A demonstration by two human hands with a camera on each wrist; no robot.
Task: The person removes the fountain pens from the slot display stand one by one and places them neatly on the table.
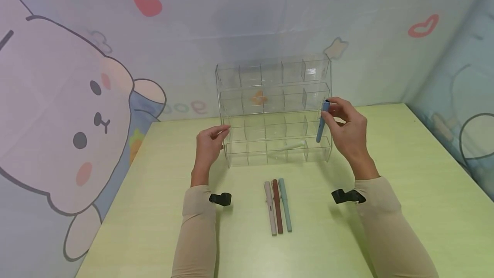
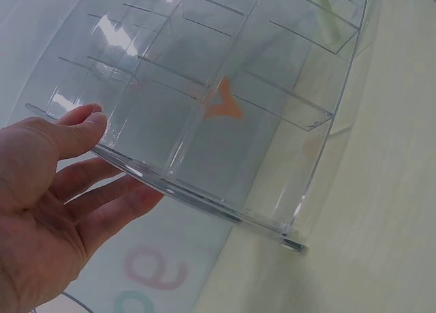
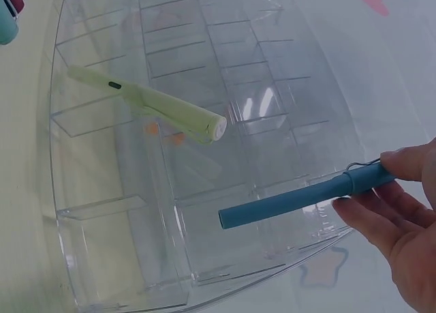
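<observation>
My right hand (image 1: 349, 128) pinches a blue pen (image 3: 286, 202) near its clip end. The pen tilts with its other end downward, overlapping the right side of a transparent tiered rack (image 1: 275, 139) in the head view. At the rack's left side edge is my left hand (image 2: 61, 183), thumb on the inner face and fingers round the outside. A pale green pen (image 3: 157, 103) lies slanted in the lowest tier, across the dividers. Below the rack, three capped pens lie side by side on the table: a beige one (image 1: 271, 209), a brown-red one (image 1: 277, 207) and a light teal one (image 1: 286, 205).
The rack stands at the back of a pale yellow-green table (image 1: 154, 209), close to a cartoon-printed backdrop (image 1: 185, 46). Thin dividers split each tier into several compartments. A black camera mount sits on each wrist.
</observation>
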